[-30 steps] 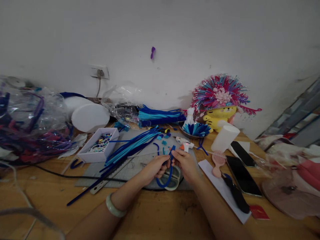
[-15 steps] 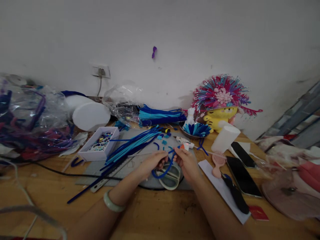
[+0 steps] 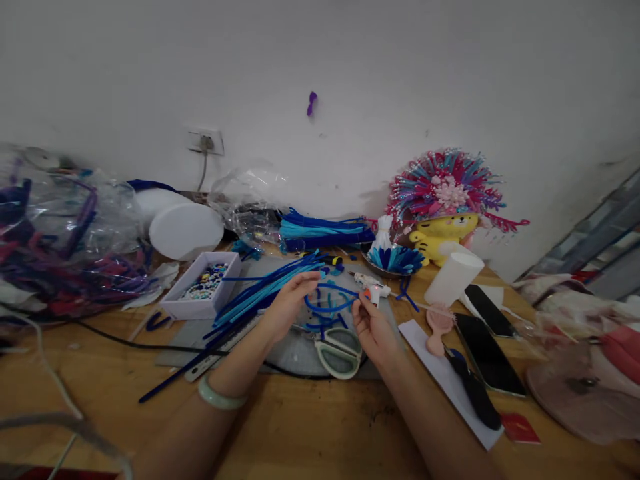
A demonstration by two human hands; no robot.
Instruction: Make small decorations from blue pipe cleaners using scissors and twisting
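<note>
The right hand (image 3: 375, 331) is pinching a light-looking, bendy blue loop (image 3: 327, 309) by its end, a sensible hold, beside the loosely spread fingers of the left hand (image 3: 284, 308), contact unclear.

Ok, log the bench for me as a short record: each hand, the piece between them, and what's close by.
Right hand: fingers closed on the right end of a blue loop
Left hand: beside the loop's left side; grip unclear
Work piece: fuzzy-looking strip, bent into a loop
Near the hands: scissors, on the grey mat
Behind the right hand: glue gun
Left of the left hand: blue strips; farther left, open box of beads
</note>
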